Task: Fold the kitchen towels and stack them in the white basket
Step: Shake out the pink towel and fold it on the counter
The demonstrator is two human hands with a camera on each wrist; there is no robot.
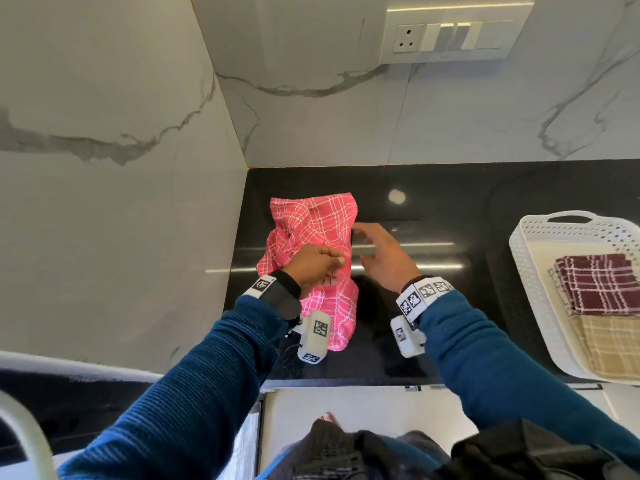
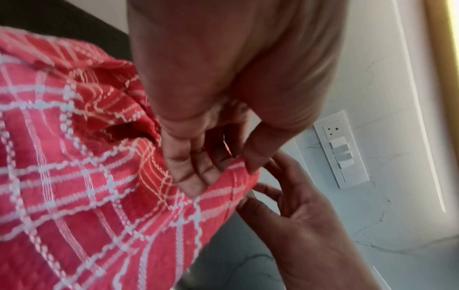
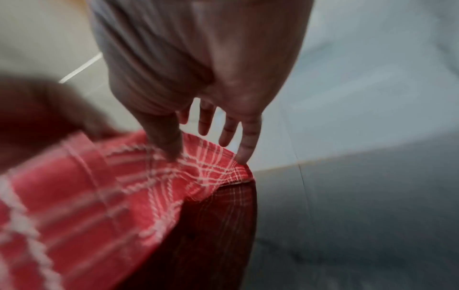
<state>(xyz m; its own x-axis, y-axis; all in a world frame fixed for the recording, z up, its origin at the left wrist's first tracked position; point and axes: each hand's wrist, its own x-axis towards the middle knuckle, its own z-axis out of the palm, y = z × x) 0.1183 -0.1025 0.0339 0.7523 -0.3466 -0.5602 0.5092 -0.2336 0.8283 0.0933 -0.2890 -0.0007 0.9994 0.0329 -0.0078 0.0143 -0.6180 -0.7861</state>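
Note:
A pink checked towel (image 1: 311, 220) lies crumpled lengthwise on the black counter (image 1: 433, 323), near the left wall. My left hand (image 1: 322, 263) is over its middle and pinches a fold at its right edge; in the left wrist view the thumb and fingers (image 2: 188, 182) close on the cloth (image 2: 87, 176). My right hand (image 1: 372, 249) hovers just right of the towel with its fingers straight and spread. In the right wrist view its fingertips (image 3: 242, 155) touch the towel's edge (image 3: 198, 168). The white basket (image 1: 519, 258) stands at the far right.
The basket holds a folded maroon checked towel (image 1: 595, 282) and a folded beige one (image 1: 613, 344). A marble wall (image 1: 121, 202) closes the left side and a backsplash with a switch plate (image 1: 450, 32) the rear. The counter's front edge runs just below my wrists.

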